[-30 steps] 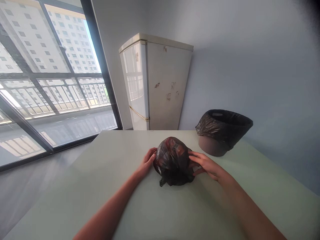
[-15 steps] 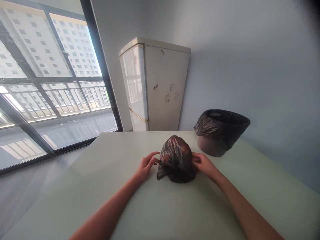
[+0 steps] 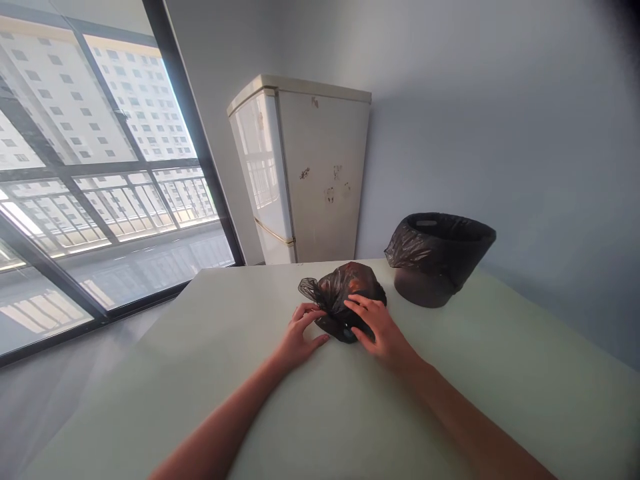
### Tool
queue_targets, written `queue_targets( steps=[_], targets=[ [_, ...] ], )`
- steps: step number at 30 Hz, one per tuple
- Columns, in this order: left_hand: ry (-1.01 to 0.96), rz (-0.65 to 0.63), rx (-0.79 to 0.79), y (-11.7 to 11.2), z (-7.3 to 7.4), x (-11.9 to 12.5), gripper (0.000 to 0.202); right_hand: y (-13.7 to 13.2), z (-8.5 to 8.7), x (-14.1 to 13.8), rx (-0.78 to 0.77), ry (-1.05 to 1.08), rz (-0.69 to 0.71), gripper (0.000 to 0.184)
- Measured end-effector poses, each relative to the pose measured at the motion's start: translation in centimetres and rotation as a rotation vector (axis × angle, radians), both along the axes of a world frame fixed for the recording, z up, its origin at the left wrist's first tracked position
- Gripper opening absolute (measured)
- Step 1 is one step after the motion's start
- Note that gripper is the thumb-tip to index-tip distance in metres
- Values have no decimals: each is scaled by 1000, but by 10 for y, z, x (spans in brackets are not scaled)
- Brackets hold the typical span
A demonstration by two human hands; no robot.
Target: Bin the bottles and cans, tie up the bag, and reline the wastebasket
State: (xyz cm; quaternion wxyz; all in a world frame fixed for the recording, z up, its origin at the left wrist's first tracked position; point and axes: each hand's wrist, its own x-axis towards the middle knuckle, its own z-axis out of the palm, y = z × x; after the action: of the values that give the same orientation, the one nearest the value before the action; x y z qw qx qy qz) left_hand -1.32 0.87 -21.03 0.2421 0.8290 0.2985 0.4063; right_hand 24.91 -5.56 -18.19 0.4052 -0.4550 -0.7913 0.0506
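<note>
On the pale table lies a filled black plastic bag [image 3: 345,283], thin enough for reddish-brown contents to show through. Its gathered, loose end sticks out at the upper left. My left hand [image 3: 300,337] is at the bag's near left side, thumb and fingers apart, fingertips touching the plastic. Over the bag's near right part rests my right hand [image 3: 383,330], its fingers spread on the surface. Neither hand is closed round the bag. What exactly is inside cannot be made out.
A trash bin [image 3: 425,287] lined with a black bag stands at the table's back right, near the wall. Beyond the table [image 3: 240,293] are a white refrigerator [image 3: 325,160] and, to the left, a glass sliding door [image 3: 115,167] onto a balcony.
The bag has turned and tipped, its loose end swinging from the lower left to the upper left. My right hand has moved from its right side onto its near part.
</note>
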Motion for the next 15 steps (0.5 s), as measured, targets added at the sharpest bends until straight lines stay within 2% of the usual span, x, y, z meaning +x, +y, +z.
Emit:
queue_targets(
  steps=[2, 4, 6, 8, 10, 15],
  targets=[
    [4, -36, 16, 0, -2, 2, 35, 5, -7, -6, -39, -54, 41, 52],
    [-3, -40, 11, 1, -3, 2, 41, 8, -13, -12, -63, -48, 55, 43],
    [-24, 7, 0, 2, -3, 1, 50, 8, -17, -18, -46, 3, 83, 27],
    [-42, 80, 7, 3, -2, 0, 49, 5, -16, -22, -25, 70, 139, 22],
    [-39, 119, 31, 3, 0, -1, 41, 0, -10, -23, -20, 117, 186, 22],
    [23, 57, 74, -2, 6, 2, 8, -9, 0, -21, -86, 134, 218, 17]
  ],
)
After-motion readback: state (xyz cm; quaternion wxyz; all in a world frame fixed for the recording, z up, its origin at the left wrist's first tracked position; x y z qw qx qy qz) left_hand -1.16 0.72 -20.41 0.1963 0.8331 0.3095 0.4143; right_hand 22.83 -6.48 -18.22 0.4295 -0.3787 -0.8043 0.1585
